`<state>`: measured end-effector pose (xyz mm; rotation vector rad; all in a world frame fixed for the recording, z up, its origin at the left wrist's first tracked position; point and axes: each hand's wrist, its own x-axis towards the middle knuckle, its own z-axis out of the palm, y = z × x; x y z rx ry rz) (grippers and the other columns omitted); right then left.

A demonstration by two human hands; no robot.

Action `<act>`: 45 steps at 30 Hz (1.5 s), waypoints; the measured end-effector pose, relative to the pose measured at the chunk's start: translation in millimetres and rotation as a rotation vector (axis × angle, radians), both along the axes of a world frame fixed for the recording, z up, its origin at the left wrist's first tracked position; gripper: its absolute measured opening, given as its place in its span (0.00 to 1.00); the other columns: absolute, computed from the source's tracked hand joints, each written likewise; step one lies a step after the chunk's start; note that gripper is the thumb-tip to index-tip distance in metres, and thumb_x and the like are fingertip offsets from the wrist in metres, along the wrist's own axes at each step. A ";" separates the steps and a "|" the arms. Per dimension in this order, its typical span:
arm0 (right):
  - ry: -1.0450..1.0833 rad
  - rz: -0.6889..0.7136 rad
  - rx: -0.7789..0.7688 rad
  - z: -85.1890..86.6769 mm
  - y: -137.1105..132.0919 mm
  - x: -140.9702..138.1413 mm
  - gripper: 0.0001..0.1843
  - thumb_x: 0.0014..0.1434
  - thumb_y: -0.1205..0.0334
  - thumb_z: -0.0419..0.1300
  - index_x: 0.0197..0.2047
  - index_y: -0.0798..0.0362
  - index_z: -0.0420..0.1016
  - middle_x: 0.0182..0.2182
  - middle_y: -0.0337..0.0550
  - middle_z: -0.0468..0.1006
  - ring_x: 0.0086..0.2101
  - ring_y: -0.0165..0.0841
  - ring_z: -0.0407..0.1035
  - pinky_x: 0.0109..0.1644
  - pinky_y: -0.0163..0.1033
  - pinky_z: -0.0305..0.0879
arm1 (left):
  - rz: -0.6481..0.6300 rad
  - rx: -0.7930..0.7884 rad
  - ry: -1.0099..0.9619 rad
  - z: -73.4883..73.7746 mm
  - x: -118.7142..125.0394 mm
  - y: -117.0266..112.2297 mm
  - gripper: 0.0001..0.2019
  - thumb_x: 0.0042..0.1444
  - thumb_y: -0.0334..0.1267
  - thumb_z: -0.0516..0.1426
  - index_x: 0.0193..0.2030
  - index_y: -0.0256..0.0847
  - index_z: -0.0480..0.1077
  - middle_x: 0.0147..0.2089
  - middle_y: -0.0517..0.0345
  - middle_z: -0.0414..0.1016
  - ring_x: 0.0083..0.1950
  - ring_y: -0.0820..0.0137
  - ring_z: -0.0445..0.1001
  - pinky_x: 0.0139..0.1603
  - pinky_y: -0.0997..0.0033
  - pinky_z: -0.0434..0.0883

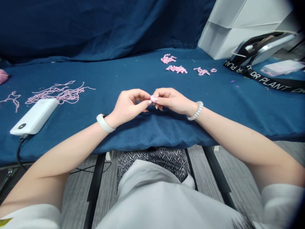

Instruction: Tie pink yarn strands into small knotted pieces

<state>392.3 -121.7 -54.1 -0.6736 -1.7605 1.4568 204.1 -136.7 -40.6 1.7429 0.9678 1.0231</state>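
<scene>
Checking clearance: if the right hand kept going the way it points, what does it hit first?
The right hand already touches the pink yarn knot at its fingertips; the left hand lies just beyond, though depth is hard to judge.

White power bank (34, 116), black lettered strap (264, 81)

Left hand (127, 106) and right hand (172, 101) are both pinching a tiny pink yarn piece (154, 99), with loose pink yarn strands (57, 93) and a white power bank (34, 116) off left on the blue cloth tabletop (119, 76).
</scene>
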 end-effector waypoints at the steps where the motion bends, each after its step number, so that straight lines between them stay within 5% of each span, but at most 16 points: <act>1: -0.001 -0.005 0.001 0.1 0.0 -0.2 0.19 0.55 0.50 0.64 0.30 0.59 0.68 0.22 0.36 0.68 0.23 0.21 0.60 0.26 0.28 0.60 | -0.002 -0.001 0.000 -0.1 -0.1 0.0 0.12 0.47 0.42 0.63 0.34 0.34 0.74 0.33 0.55 0.76 0.32 0.73 0.75 0.31 0.77 0.75; 14: -0.020 -0.024 0.042 -0.3 -1.0 -0.6 0.20 0.55 0.48 0.63 0.30 0.60 0.68 0.21 0.36 0.68 0.23 0.22 0.61 0.26 0.28 0.60 | 0.005 0.017 0.013 0.5 0.6 -0.4 0.11 0.49 0.42 0.63 0.34 0.34 0.75 0.33 0.54 0.76 0.32 0.73 0.75 0.34 0.74 0.75; 32: -0.132 -0.164 0.200 -2.3 -4.2 -5.9 0.23 0.55 0.45 0.61 0.29 0.60 0.70 0.21 0.37 0.65 0.22 0.22 0.56 0.25 0.31 0.52 | 0.135 0.279 0.226 2.1 -0.9 0.7 0.08 0.51 0.39 0.60 0.29 0.35 0.75 0.29 0.57 0.76 0.29 0.77 0.70 0.32 0.79 0.67; 41: -0.078 -0.206 0.109 -1.8 -2.8 -5.7 0.13 0.53 0.56 0.62 0.30 0.59 0.71 0.22 0.38 0.68 0.23 0.23 0.61 0.27 0.30 0.58 | 0.133 0.384 0.206 -5.8 -1.6 8.2 0.10 0.50 0.40 0.61 0.27 0.33 0.73 0.26 0.59 0.74 0.26 0.79 0.68 0.29 0.81 0.65; 45: -0.112 -0.294 0.196 -1.4 -5.1 -6.7 0.17 0.57 0.52 0.58 0.27 0.59 0.69 0.21 0.38 0.68 0.23 0.24 0.61 0.27 0.31 0.56 | 0.142 0.418 0.234 -5.7 -1.3 8.0 0.09 0.50 0.39 0.60 0.27 0.33 0.73 0.26 0.59 0.75 0.26 0.80 0.68 0.29 0.81 0.65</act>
